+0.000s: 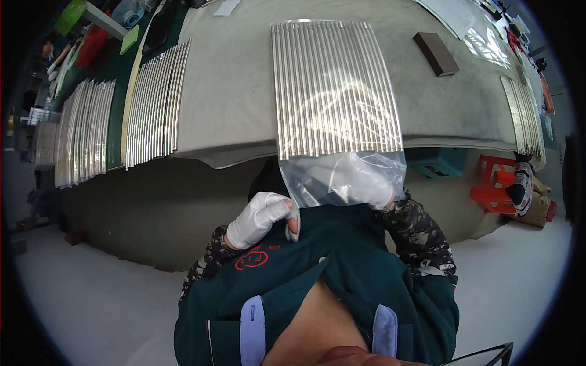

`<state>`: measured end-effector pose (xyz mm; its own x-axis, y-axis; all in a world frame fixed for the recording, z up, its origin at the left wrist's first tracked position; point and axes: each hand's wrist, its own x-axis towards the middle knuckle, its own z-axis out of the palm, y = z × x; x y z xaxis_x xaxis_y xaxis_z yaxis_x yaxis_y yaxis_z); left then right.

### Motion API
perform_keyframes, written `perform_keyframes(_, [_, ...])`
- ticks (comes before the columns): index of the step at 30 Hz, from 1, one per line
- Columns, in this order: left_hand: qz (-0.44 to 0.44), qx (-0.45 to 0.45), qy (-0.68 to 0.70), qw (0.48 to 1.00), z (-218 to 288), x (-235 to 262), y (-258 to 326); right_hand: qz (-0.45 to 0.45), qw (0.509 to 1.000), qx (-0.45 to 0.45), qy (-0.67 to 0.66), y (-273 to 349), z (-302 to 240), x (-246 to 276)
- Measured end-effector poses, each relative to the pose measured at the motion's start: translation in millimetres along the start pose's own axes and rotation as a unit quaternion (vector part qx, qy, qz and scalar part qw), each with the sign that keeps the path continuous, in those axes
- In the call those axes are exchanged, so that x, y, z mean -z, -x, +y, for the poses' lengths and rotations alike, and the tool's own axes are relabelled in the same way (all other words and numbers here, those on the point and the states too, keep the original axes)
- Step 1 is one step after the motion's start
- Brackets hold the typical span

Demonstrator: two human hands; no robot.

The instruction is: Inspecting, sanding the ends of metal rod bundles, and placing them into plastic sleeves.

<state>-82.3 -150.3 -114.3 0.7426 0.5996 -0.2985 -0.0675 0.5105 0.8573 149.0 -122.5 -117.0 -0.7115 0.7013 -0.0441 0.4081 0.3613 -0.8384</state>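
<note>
Left hand (264,218), gloved white, fingers pinched together on the lower edge of a clear plastic bag (343,177) at centre frame; right hand (379,196) behind the bag (grip cannot be told); bagged metal rods (334,91) lie at 12 o'clock on the grey worktop (232,91).

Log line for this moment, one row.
left hand: gloved, pinching bag corner | right hand: behind bag mouth, grip unclear | rods: bagged, flat on table
</note>
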Motion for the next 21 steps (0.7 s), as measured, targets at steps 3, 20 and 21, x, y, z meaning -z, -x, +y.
perform_keyframes(3, [0.014, -0.04, -0.003, 0.999, -3.2, 6.5, 4.6, 0.092, 0.951, 0.05, -0.291, -2.5, -2.5, -13.3])
perform_keyframes(20, [0.329, -0.114, 0.013, 0.938, -13.9, 32.0, -6.0, 0.163, 0.914, -0.108, -0.356, -7.0, -2.5, -33.4])
perform_keyframes(21, [0.324, -0.114, 0.016, 0.939, -11.9, 28.9, -11.7, 0.116, 0.897, -0.178, -0.388, 15.3, 9.0, -25.8])
